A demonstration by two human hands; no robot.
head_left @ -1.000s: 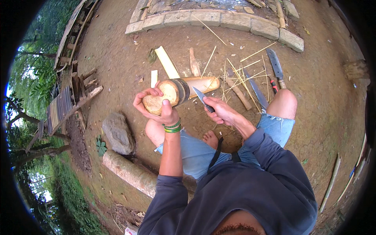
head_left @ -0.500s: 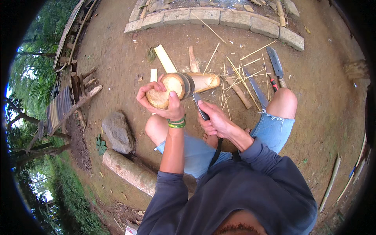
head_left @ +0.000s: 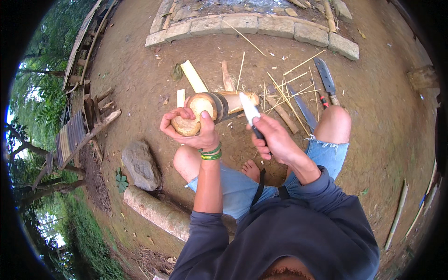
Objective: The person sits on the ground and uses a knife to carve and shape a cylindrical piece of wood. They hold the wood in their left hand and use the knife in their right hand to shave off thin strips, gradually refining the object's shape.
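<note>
My left hand (head_left: 191, 127) grips a round, pale brown wooden piece (head_left: 185, 125) above my left knee. Just behind it a thick bamboo section with a dark band (head_left: 219, 105) lies sideways, its cut end facing me. In my right hand (head_left: 275, 139) I hold a small knife (head_left: 248, 112), blade pointing up and away, close to the right of the bamboo section. Green bands circle my left wrist. I sit on a log with bare knees apart.
Thin bamboo splints (head_left: 284, 88) and split slats (head_left: 193, 77) litter the dirt ahead. A large blade (head_left: 325, 79) and a saw-like tool (head_left: 301, 107) lie at the right. A stone border (head_left: 261, 25) runs at the back. A rock (head_left: 140, 163) and a log (head_left: 156, 212) sit at my left.
My right hand swung the knife from beside the bamboo down toward my lap, then back up with the blade raised. My left hand turned the round piece slightly.
</note>
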